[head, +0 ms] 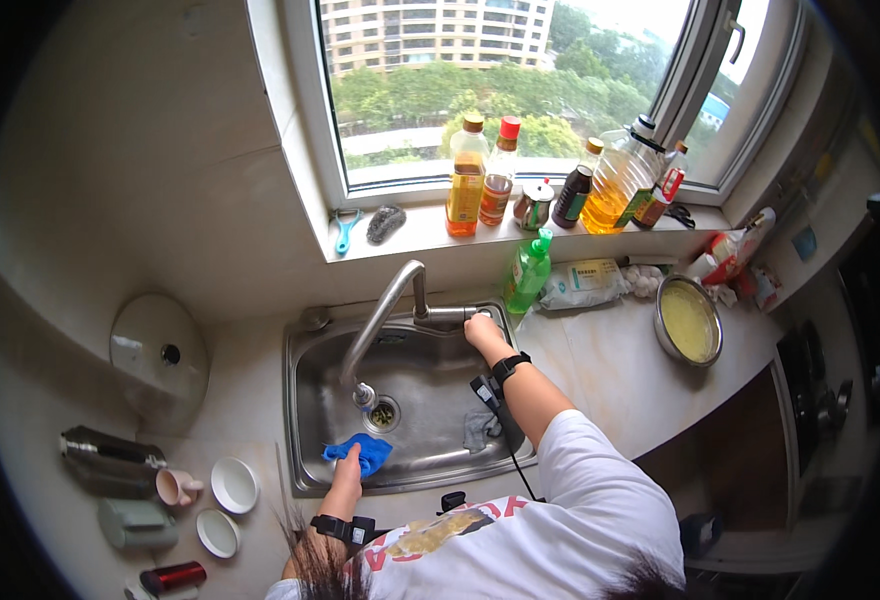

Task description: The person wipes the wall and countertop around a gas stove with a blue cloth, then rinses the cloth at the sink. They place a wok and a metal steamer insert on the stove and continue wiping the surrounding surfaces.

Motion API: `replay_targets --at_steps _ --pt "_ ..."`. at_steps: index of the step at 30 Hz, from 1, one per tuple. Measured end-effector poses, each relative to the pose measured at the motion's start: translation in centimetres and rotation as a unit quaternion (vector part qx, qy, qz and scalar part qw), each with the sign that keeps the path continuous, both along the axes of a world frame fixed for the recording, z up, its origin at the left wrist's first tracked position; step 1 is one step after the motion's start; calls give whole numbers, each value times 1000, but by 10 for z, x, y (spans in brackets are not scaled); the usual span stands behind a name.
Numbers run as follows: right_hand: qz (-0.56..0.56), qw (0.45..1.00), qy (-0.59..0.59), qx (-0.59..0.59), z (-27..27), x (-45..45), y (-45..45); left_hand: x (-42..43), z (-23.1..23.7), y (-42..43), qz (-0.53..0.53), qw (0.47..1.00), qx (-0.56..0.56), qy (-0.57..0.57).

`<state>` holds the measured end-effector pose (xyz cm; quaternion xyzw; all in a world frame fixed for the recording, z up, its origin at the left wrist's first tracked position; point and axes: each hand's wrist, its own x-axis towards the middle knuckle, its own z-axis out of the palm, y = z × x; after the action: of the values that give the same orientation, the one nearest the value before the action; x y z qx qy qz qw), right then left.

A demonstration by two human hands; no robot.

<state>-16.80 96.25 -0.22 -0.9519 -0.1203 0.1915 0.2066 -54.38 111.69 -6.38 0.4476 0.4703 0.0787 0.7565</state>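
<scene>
In my left hand [348, 471] is a crumpled blue cloth [369, 452], held low over the near left part of the stainless steel sink [425, 469]. My right hand [483, 331] reaches to the sink's far right corner and grips the handle end of the metal faucet [440, 316]; my fingers hide most of the handle. The faucet's curved spout [380, 315] points down near the drain strainer [382, 414], which has bits of green scraps in it. A wet grey rag [480, 430] lies on the sink floor at the right.
Right of the sink stand a green pump bottle [528, 276], a wipes pack [584, 285] and a steel bowl of yellow contents [687, 321]. Left are a glass lid [159, 352], white bowls [234, 485] and a pink mug [177, 487]. Several bottles [466, 187] line the windowsill.
</scene>
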Motion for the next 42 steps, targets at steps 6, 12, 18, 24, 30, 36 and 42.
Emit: replay_targets --at_steps 6,12,18,24,30,36,42 --pt "21 996 -52 66 -16 12 -19 11 11 17 16 998 -54 21" --pt "75 986 -41 141 -45 22 -29 -8 -23 27 23 998 -51 7" --pt "90 984 -57 143 -34 23 -37 -3 8 24 45 995 -89 15" --pt "105 982 -32 154 -32 23 -35 7 17 27 52 992 -118 14" --pt "49 969 -89 223 -44 8 -34 29 -3 35 -52 999 -3 -6" --pt "-26 941 227 248 -96 -77 -7 78 -23 33 -135 990 32 -16" --pt "-44 785 517 340 -92 -185 73 88 -14 31 -368 916 158 30"
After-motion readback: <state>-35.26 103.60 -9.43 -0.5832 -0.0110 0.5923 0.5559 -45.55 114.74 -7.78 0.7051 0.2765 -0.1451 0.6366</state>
